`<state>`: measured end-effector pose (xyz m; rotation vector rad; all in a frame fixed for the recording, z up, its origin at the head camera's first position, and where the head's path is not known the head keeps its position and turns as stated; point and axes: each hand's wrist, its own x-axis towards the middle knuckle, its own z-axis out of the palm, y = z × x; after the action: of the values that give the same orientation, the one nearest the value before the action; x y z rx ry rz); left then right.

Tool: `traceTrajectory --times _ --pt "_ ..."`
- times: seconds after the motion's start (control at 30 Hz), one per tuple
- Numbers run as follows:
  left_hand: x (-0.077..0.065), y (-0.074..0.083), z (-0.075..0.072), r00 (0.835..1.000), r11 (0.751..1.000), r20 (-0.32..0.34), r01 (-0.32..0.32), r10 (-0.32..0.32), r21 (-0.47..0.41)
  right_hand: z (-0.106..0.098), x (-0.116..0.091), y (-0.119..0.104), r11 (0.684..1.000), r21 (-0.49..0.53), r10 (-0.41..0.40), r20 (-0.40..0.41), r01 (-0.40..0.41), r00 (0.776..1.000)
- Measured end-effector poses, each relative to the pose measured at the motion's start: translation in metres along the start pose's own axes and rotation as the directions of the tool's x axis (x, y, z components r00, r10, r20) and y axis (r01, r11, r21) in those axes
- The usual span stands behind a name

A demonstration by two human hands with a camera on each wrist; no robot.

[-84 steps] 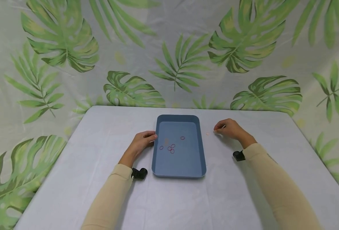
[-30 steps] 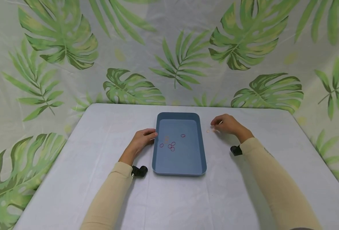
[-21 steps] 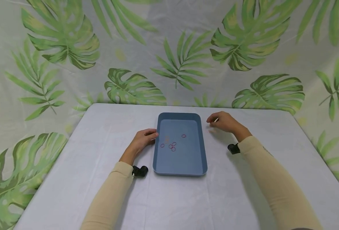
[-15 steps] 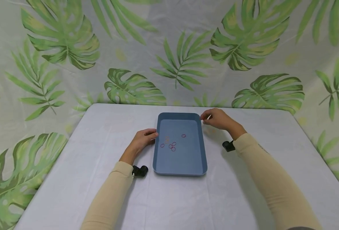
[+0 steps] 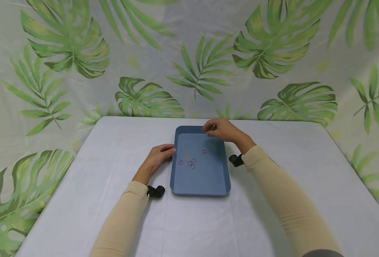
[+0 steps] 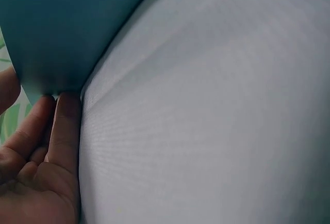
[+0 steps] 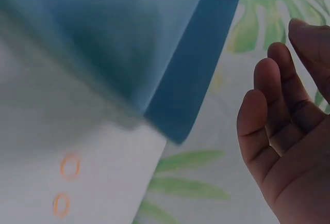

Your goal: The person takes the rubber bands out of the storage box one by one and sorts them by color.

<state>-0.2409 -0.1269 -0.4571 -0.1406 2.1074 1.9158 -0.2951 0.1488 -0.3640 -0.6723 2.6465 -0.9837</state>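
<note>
A shallow blue-grey tray (image 5: 208, 182) lies on the white table, with several small red rubber bands (image 5: 204, 151) and some faint orange bands (image 5: 186, 156) inside it. My left hand (image 5: 157, 157) rests at the tray's left side. In the left wrist view its fingers (image 6: 66, 131) reach fairly straight to the outer wall, near the bottom. Above the tray's far right corner hangs my right hand (image 5: 223, 130), thumb and forefinger close together. Whether a band sits between those fingertips is hidden. Two orange bands (image 7: 70, 166) lie on the cloth in the right wrist view.
White cloth (image 5: 118, 142) covers the table on both sides of the tray. Behind the far table edge hangs a curtain with green leaves (image 5: 195, 75). A small black wrist camera (image 5: 235, 160) is on the right sleeve, and another (image 5: 156, 191) on the left.
My right hand has left the table beside the orange bands, risen and swung left across the rim to above the tray. The left hand has stayed at the tray's side.
</note>
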Motion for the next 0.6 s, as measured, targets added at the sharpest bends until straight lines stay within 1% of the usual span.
traceTrajectory --times 0.1,0.2,0.43,0.6 --pt "0.000 -0.001 0.000 1.000 1.000 -0.002 -0.003 0.003 0.005 0.009 0.007 -0.005 1.000 0.010 -0.029 0.001 0.029 1.000" --pt "-0.001 -0.001 0.000 1.000 1.000 -0.003 -0.008 0.008 0.009 0.019 0.014 -0.009 0.999 0.022 -0.034 0.018 0.034 0.999" --pt "0.000 -0.001 0.000 1.000 1.000 -0.010 -0.005 0.005 0.009 0.043 0.024 -0.012 0.997 -0.040 -0.064 0.072 0.067 0.995" --pt "0.001 -0.002 0.000 1.000 1.000 -0.007 -0.010 0.010 0.016 0.057 0.027 -0.012 0.997 -0.077 -0.017 0.082 0.023 0.996"
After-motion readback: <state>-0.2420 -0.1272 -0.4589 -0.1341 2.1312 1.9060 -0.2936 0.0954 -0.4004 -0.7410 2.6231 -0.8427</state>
